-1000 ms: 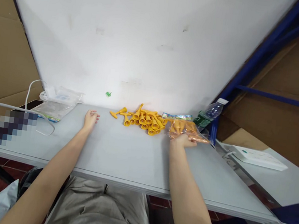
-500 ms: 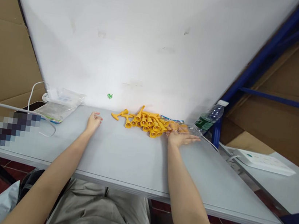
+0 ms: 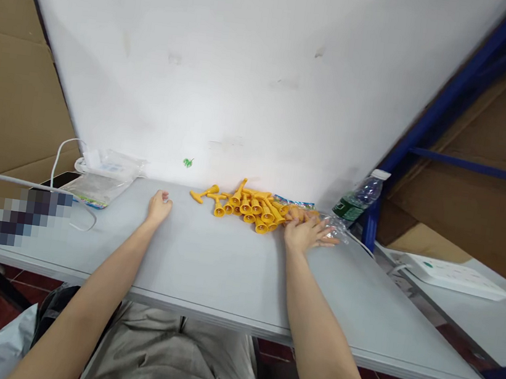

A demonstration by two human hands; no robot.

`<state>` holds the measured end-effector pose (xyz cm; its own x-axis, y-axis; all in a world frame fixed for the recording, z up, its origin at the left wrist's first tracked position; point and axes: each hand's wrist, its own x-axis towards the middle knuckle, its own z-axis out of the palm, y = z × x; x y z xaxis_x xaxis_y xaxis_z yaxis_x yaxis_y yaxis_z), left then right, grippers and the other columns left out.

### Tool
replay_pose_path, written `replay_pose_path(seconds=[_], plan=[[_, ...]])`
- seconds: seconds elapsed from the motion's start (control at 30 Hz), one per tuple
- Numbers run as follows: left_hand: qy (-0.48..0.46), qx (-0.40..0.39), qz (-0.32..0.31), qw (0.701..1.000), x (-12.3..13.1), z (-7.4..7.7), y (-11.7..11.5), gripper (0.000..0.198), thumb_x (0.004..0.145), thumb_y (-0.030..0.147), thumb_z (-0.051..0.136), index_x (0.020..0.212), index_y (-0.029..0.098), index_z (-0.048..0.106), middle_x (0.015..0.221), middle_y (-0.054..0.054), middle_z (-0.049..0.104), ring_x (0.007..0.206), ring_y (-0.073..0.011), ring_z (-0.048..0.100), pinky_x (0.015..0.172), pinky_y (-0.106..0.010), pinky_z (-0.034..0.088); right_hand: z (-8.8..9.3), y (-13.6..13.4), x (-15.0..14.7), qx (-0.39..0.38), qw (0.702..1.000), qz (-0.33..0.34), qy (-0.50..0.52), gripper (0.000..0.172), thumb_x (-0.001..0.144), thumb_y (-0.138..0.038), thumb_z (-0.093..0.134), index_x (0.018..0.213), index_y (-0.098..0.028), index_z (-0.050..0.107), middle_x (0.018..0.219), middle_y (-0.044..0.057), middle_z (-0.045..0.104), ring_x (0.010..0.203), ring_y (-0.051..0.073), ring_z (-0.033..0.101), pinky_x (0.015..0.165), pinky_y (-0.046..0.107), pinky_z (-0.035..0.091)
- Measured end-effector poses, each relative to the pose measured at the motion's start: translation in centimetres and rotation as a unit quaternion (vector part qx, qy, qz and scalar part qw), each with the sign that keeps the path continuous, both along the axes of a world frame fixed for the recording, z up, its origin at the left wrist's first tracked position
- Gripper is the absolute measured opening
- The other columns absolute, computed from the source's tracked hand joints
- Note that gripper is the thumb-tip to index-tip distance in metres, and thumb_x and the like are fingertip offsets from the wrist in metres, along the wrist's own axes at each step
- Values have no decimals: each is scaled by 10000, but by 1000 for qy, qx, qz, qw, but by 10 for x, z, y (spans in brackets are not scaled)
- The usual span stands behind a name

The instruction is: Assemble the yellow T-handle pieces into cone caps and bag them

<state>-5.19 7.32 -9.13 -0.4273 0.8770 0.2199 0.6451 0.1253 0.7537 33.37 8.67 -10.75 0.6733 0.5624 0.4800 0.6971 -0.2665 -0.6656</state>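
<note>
My left hand point(image 3: 158, 208) rests on the grey table point(image 3: 215, 265), left of the pile, with its fingers curled in and nothing visible in them. A heap of yellow T-shaped plastic pieces with flared hollow ends point(image 3: 255, 208) lies against the white wall. At the heap's right side my right hand point(image 3: 303, 235) lies with its fingers spread over a clear plastic bag point(image 3: 336, 225). More yellow pieces show around and behind these fingers; the hand partly hides them. A coloured printed strip point(image 3: 295, 202) shows behind the bag.
A water bottle point(image 3: 360, 196) leans by the blue metal frame at right. Beyond it is a white power strip point(image 3: 453, 276). At left are a clear packet point(image 3: 99, 188), a dark phone point(image 3: 56, 179), a white cable and a blurred patch. Cardboard point(image 3: 8, 95) stands on the left.
My right hand's fingers have spread apart over the bag. The fingers of my left hand have curled in a little. The heap looks the same.
</note>
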Motion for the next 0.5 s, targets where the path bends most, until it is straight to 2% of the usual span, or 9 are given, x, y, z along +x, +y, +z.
replay_pose_path(seconds=[0.13,0.2,0.27,0.4,0.5], plan=[[108,-55,94,988,-12,3,-2,599,776,233,539,1344,68,447,1476,-210,396,1399,-311,332,1136,-422,292,6,0,-9,102,982,104,-116,488,849,-244,384,1297,-94,507,1475,234,378,1424,366,222,1077,716,64],[125,-85,123,981,-21,3,0,690,791,274,528,1418,41,357,1559,-217,243,1453,-326,212,1158,-461,248,10,-1,-17,139,965,160,-152,449,853,-231,386,1268,-123,519,1458,212,404,1402,338,281,1092,684,135],[139,-115,134,974,-31,4,3,720,798,296,511,1438,24,325,1583,-223,164,1473,-334,142,1167,-496,212,15,-2,-27,178,944,213,-177,414,861,-213,385,1244,-142,526,1439,201,428,1371,311,346,1095,638,222],[196,-141,140,960,-61,9,12,689,805,252,473,1433,4,338,1586,-238,129,1477,-348,107,1165,-523,184,20,-8,-44,237,902,303,-195,375,877,-187,386,1220,-167,536,1401,189,463,1299,272,450,1064,545,368],[244,-142,145,948,-90,15,13,648,814,189,438,1427,-4,350,1544,-280,228,1455,-370,186,1126,-527,259,24,-12,-54,250,881,350,-198,362,882,-173,389,1206,-187,549,1373,171,491,1273,259,482,1033,507,428]])
